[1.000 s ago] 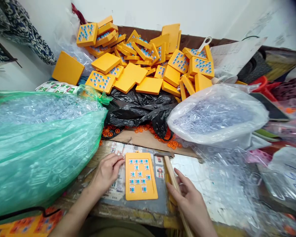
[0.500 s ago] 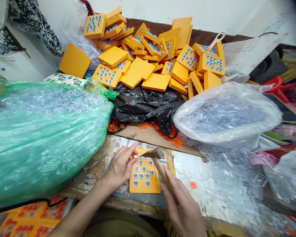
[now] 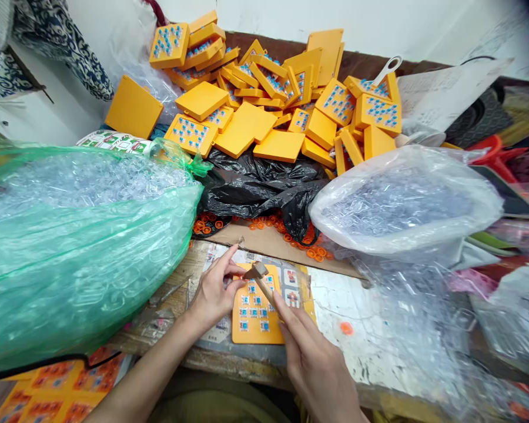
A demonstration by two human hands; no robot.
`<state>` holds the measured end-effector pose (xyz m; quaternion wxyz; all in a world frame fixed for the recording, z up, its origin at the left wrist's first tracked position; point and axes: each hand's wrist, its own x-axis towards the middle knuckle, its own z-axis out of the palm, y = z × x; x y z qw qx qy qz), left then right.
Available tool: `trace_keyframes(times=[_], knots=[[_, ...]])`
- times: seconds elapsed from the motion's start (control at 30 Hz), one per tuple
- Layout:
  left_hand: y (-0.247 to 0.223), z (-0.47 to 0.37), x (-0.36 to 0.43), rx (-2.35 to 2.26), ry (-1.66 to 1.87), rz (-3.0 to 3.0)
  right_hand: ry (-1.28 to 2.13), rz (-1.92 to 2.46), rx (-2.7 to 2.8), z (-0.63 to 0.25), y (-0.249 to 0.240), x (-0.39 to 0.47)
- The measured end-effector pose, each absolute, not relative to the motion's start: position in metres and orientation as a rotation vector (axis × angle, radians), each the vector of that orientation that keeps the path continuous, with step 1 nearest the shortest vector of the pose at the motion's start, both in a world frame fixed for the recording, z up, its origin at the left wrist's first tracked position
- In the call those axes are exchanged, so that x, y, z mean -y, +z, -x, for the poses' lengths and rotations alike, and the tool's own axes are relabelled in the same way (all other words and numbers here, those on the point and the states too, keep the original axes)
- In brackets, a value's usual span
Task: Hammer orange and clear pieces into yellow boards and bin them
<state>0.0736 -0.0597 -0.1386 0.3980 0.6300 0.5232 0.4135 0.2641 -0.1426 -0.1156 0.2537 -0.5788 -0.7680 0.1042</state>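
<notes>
One yellow board (image 3: 258, 336) flat on table (image 3: 330, 299), between two hands. Left hand (image 3: 214, 294) at board's upper-left corner, fingertips near together; cannot tell if gripping. Right hand (image 3: 315, 358) closed on one hammer (image 3: 263, 283). One green bag (image 3: 83, 264), one white bag (image 3: 405, 235).

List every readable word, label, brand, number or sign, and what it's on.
None legible enough to quote.
Printed sheet under the yellow case: small print, too small or blurred.
Leaning white paper, upper right: faint lines, unreadable.
White plastic bag, far right: blue marks, can't make out the characters.
</notes>
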Motion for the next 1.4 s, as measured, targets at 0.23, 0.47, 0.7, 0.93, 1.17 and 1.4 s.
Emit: trace_keyframes(times=[0.23,0.47,0.7,0.93,1.17,1.4], knots=[[-0.133,-0.059,0.040,-1.467,1.036,-1.896,0.509,1.589,1.698,-0.271,-0.119,0.144],[-0.137,-0.053,-0.025,-1.841,0.999,-2.306,0.949,1.767,1.108,-0.281,-0.134,0.152],[-0.135,-0.046,-0.002,-1.672,0.948,-2.455,0.917,1.787,0.922,-0.279,-0.133,0.165],[-0.150,-0.028,0.034,-1.517,0.900,-2.496,1.002,1.770,1.068,-0.278,-0.140,0.164],[-0.128,-0.049,0.048,-1.363,1.147,-2.277,0.728,1.652,1.421,-0.276,-0.137,0.162],[-0.125,-0.093,0.057,-1.350,0.965,-2.204,0.452,1.510,1.580,-0.272,-0.118,0.152]])
